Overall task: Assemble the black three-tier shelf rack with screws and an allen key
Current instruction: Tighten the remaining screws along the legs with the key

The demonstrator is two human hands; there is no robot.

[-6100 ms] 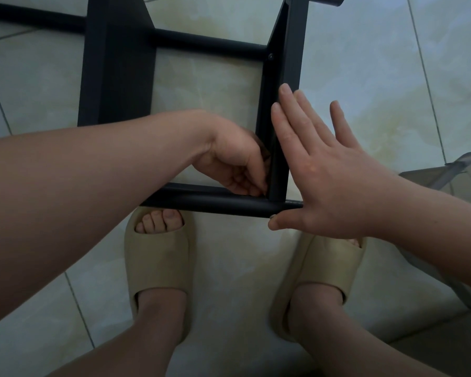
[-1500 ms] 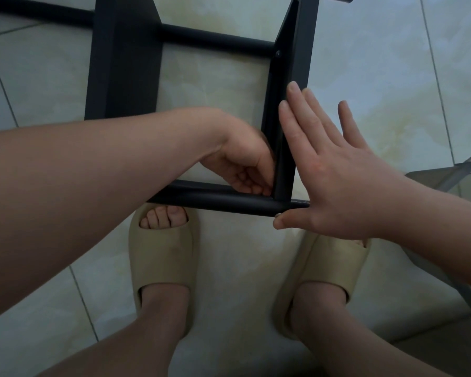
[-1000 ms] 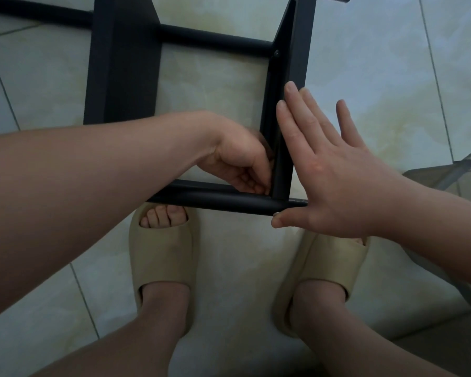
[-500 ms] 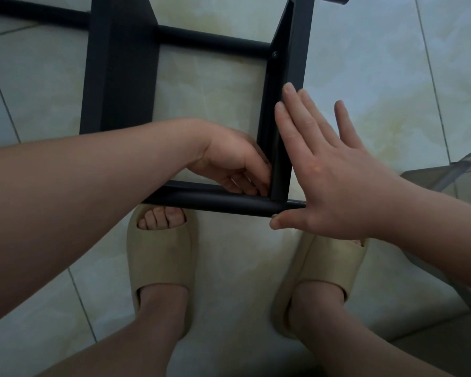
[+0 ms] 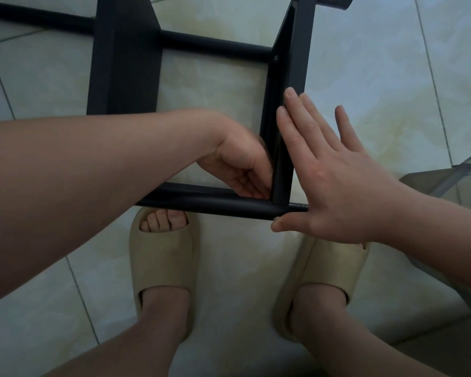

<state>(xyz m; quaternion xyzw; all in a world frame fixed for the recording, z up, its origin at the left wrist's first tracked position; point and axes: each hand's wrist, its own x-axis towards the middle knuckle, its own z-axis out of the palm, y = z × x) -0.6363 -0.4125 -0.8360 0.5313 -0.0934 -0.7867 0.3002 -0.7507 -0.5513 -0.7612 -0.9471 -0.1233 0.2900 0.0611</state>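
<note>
Head cam looked straight down at the black rack [image 5: 123,63], which sat low over the tile floor [image 5: 378,63] right in front of the person's tan slides [image 5: 162,257].

Progress-wise I'd call it early to middle. The far crossbar [image 5: 215,49] already had a screw [image 5: 276,58] seated where it met the upright [image 5: 297,50], so that joint looked done. The near crossbar [image 5: 215,204] was the one being worked on.

The left hand [image 5: 237,164] was tucked into the inside corner of that joint with its fingers curled in. It could have been on a screw or the allen key, but honestly I couldn't tell, since nothing showed between the fingers.

The right hand [image 5: 335,183] was flat and spread, pressing the outer face of the upright, with the thumb under the end of the near crossbar.

No shelf tiers were visible, so I'd guess plenty was left. Some clear plastic [image 5: 446,178] sat off to the right.
</note>
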